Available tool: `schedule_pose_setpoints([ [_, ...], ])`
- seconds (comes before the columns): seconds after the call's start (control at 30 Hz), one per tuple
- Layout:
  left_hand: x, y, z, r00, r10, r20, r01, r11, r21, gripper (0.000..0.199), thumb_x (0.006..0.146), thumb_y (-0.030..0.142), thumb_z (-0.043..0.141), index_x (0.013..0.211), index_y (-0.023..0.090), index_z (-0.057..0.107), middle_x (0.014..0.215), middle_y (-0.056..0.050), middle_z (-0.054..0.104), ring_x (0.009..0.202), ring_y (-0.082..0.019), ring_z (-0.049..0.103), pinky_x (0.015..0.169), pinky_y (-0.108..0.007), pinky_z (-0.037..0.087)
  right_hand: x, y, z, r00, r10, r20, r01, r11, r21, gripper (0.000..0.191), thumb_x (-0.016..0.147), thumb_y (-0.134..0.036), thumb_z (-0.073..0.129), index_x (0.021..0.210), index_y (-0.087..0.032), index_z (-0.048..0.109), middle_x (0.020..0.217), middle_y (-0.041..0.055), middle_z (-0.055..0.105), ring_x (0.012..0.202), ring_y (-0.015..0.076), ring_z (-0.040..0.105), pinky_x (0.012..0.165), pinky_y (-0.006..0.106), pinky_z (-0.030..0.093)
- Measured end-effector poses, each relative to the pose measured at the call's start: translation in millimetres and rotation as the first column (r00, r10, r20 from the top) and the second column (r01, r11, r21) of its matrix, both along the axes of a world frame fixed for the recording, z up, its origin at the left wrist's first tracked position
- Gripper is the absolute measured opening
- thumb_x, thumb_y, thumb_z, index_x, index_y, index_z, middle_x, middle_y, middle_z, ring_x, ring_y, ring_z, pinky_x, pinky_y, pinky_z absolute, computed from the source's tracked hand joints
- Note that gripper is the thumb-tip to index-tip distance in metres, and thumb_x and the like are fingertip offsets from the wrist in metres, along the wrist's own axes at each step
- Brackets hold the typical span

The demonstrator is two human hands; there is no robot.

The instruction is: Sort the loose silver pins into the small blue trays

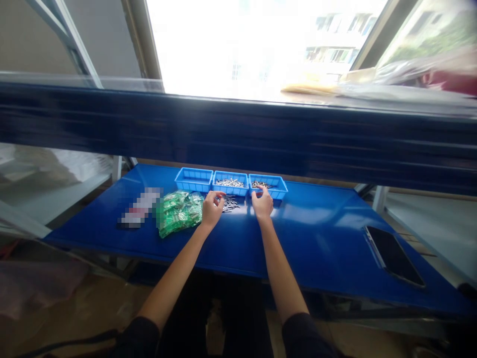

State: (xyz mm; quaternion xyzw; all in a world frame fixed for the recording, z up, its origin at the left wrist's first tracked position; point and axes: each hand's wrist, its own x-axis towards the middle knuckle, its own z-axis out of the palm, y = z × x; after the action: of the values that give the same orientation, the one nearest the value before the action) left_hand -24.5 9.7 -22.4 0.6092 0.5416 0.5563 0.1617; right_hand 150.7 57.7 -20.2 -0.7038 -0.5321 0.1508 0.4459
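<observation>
Along the near side of a smooth blue table (316,243), two bare forearms reach forward from dark sleeves (307,334). To the right lies a flat, dark-faced rectangular device (395,256) with rounded corners. Left of the hands is a crumpled heap of glossy green-and-clear plastic packets (181,214). Just beside it, the left hand (212,208) is at a pile of thin, straight metal pins (231,204) loose on the tabletop, its thumb and forefinger curled close together. The right hand (263,203) is at the front of the right tray (279,191), thumb and fingers bent with a narrow gap; at this scale, whether either hand pinches a pin cannot be told. Three blue plastic trays with ribbed walls stand in a row: the left tray (194,187), the middle tray (230,191) bearing a layer of silvery pins, and the right tray with darker, mixed slender pieces (258,184). Beyond, a glossy dark-blue beam (231,132) spans the view, with clear plastic wrapping (402,92) above it at right, before a bright window (223,44).
</observation>
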Motion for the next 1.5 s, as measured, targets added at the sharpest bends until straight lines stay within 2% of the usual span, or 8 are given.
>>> schedule_pose_setpoints([
  [0.13,0,0,-0.5,1.0,-0.001,0.003,0.001,1.0,-0.006,0.016,0.08,0.017,0.05,0.09,0.017,0.063,0.085,-0.003,0.057,0.058,-0.009,0.049,0.055,-0.023,0.044,-1,0,0.0,0.998,0.034,0.06,-0.035,0.999,0.013,0.032,0.075,-0.029,0.047,0.104,-0.022,0.059,0.088,0.0054,0.064,0.08,0.0213,0.058,0.071,0.031,0.042],
  [0.5,0,-1,0.4,0.999,-0.025,-0.033,0.026,1.0,0.012,0.015,0.081,0.019,0.05,0.089,0.018,0.063,0.087,-0.003,0.058,0.057,-0.008,0.049,0.054,-0.022,0.045,-1,0,-1.4,0.996,0.062,0.067,-0.063,0.998,0.026,0.033,0.073,-0.028,0.048,0.104,-0.021,0.058,0.088,0.0061,0.061,0.078,0.0211,0.056,0.069,0.031,0.042],
  [0.73,2,-4,2.1,0.991,-0.036,-0.128,0.042,0.998,0.043,0.014,0.08,0.017,0.049,0.086,0.017,0.062,0.087,-0.003,0.057,0.054,-0.008,0.048,0.049,-0.021,0.042,-10,-3,1.2,0.997,0.078,0.014,-0.079,0.992,0.094,0.044,0.073,-0.029,0.049,0.116,-0.019,0.05,0.079,0.0033,0.061,0.073,0.0204,0.057,0.064,0.029,0.041],
  [0.83,2,-6,2.1,0.977,-0.028,-0.211,0.037,0.998,0.041,0.013,0.079,0.017,0.051,0.086,0.018,0.062,0.085,-0.002,0.057,0.054,-0.008,0.048,0.052,-0.022,0.043,-19,-10,7.4,0.988,0.156,0.014,-0.157,0.979,0.131,0.039,0.076,-0.032,0.047,0.112,-0.019,0.053,0.079,0.0034,0.062,0.067,0.0174,0.056,0.061,0.027,0.041],
  [0.93,3,-8,0.9,0.956,-0.014,-0.292,0.024,0.999,0.031,0.012,0.077,0.018,0.054,0.086,0.02,0.062,0.085,-0.001,0.057,0.056,-0.009,0.049,0.056,-0.023,0.044,-26,-17,12.6,0.945,0.316,0.083,-0.321,0.944,0.069,0.026,0.076,-0.031,0.05,0.096,-0.022,0.063,0.082,0.0023,0.065,0.069,0.0158,0.058,0.063,0.025,0.042],
  [1.03,3,-8,-1.1,0.953,-0.02,-0.302,0.028,0.999,0.02,0.012,0.077,0.019,0.054,0.087,0.02,0.061,0.086,-0.002,0.057,0.062,-0.01,0.053,0.056,-0.022,0.046,-30,-21,14.6,0.906,0.394,0.153,-0.393,0.919,-0.043,0.019,0.073,-0.031,0.056,0.087,-0.026,0.068,0.09,-0.0001,0.068,0.076,0.0162,0.06,0.067,0.026,0.043],
  [1.23,1,-5,-4.0,0.966,-0.033,-0.258,0.046,0.998,0.046,0.011,0.078,0.018,0.054,0.086,0.019,0.061,0.087,-0.003,0.056,0.073,-0.012,0.057,0.067,-0.024,0.05,-33,-25,15.9,0.889,0.408,0.207,-0.382,0.911,-0.155,0.019,0.072,-0.036,0.062,0.087,-0.027,0.07,0.093,-0.0001,0.07,0.089,0.0205,0.063,0.072,0.028,0.045],
  [1.5,0,-7,-4.1,0.934,-0.044,-0.355,0.047,0.999,0.001,0.012,0.078,0.021,0.055,0.086,0.02,0.065,0.089,-0.004,0.057,0.082,-0.016,0.059,0.074,-0.028,0.05,-37,-28,11.7,0.881,0.417,0.224,-0.364,0.899,-0.243,0.024,0.071,-0.038,0.065,0.09,-0.024,0.069,0.097,0.0029,0.07,0.092,0.0223,0.063,0.072,0.028,0.045],
])
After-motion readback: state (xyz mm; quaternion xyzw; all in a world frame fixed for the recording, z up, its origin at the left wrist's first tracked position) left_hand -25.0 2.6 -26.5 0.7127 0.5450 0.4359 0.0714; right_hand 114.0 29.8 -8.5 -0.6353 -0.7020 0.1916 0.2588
